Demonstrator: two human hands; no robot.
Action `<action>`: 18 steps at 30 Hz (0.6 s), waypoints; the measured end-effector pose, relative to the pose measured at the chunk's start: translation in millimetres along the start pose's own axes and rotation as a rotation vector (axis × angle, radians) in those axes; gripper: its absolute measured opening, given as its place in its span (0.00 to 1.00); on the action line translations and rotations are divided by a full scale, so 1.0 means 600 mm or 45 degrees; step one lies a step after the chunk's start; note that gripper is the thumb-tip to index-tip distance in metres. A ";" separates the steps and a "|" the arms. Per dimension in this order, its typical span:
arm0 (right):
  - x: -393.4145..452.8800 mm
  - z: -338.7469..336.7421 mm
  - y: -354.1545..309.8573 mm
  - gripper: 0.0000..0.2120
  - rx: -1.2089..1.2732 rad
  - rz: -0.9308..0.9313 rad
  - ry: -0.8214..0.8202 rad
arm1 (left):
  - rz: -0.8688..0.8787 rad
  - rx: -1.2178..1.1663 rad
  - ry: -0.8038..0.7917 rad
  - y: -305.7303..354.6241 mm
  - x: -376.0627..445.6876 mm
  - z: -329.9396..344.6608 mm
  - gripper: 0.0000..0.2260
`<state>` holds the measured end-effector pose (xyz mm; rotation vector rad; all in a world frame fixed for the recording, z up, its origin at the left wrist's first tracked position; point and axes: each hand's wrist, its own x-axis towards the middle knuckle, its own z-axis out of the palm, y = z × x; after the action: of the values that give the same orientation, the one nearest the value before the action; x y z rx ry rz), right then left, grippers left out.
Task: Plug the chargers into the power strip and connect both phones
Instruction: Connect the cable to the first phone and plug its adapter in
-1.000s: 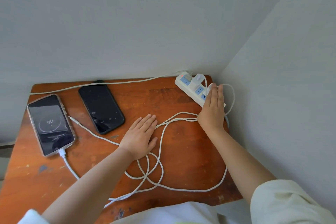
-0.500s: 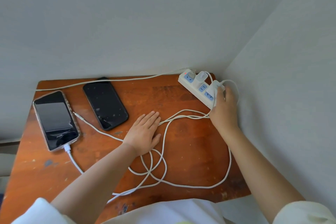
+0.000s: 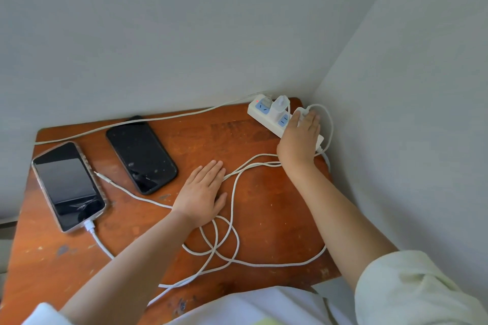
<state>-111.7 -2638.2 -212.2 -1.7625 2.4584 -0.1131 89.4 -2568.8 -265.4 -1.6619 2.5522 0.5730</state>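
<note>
Item: your right hand (image 3: pixel 299 137) presses a second white charger block (image 3: pixel 302 113) onto the white power strip (image 3: pixel 266 113) at the table's (image 3: pixel 264 208) far right corner, long axis diagonal; left hand (image 3: pixel 202 192) flat, empty, nearer the unplugged black phone (image 3: pixel 141 154).

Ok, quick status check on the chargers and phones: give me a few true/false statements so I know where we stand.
1. The phone in the clear case has a cable plugged into its bottom end. True.
2. The black phone is connected too. False: the loose cable tip lies on the table beside it.
3. The right hand is at the power strip, over the second charger. True.
4. The left hand holds the loose cable tip. False: it rests flat on the table.
5. The power strip has no charger in it. False: a white charger stands in it.
</note>
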 end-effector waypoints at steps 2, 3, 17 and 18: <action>-0.004 0.005 0.007 0.31 -0.008 -0.010 0.013 | -0.003 0.003 -0.002 0.000 0.000 0.000 0.26; -0.006 0.007 0.010 0.31 -0.016 -0.013 0.013 | -0.002 0.006 -0.005 0.000 0.000 0.000 0.26; -0.007 0.016 0.006 0.33 -0.004 0.008 0.004 | 0.028 0.007 0.015 -0.001 -0.001 -0.001 0.26; -0.008 0.017 0.007 0.34 0.008 0.007 0.007 | 0.029 0.013 0.013 0.000 -0.002 -0.002 0.26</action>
<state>-112.7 -2632.1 -222.5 -1.7556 2.4639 -0.1254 90.3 -2568.3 -263.8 -1.6388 2.5800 0.5532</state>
